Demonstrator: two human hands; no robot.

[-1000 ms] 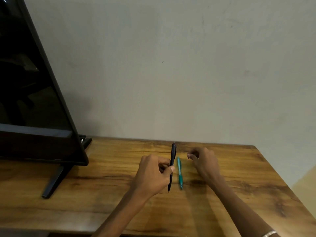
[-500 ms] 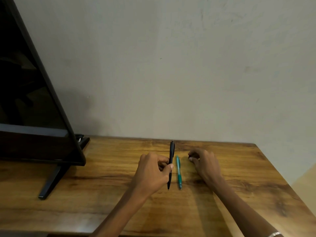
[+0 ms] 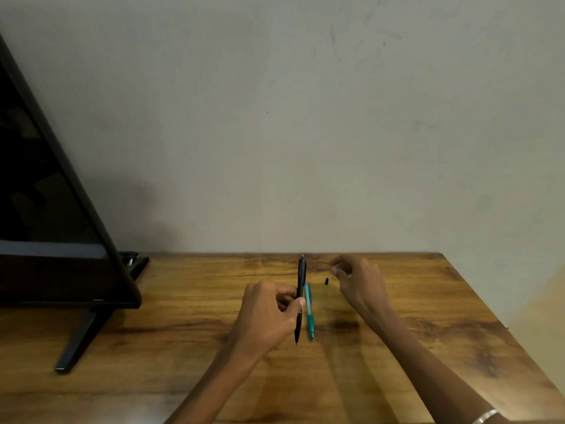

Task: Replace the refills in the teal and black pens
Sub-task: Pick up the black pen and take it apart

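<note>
on the wooden worktop (image 3: pixel 183 347), near its far edge by the wall, the left hand (image 3: pixel 266 316) is gripping the black pen (image 3: pixel 301 289) around its middle, thumb and curled fingers pinching the barrel and lifting it just above the surface. the right hand (image 3: pixel 357 283) is hovering to the right with fingers loosely curled; it is blurred, so i cannot tell whether it is holding anything. a small black piece (image 3: pixel 326 281) is lying on the wood between that hand and the pens, probably a part off the black pen, though it is too small to be sure.

the black pen's long axis is running away from the person toward the wall, with its writing tip pointing back at the person. the teal pen (image 3: pixel 309 310) is lying flat just to its right, nearly parallel, tip toward the person too.

to do this step well, the left hand should be keeping the barrel steady while the right is drawing the refill straight out along that axis, and watching that the small piece is not rolling off.
</note>
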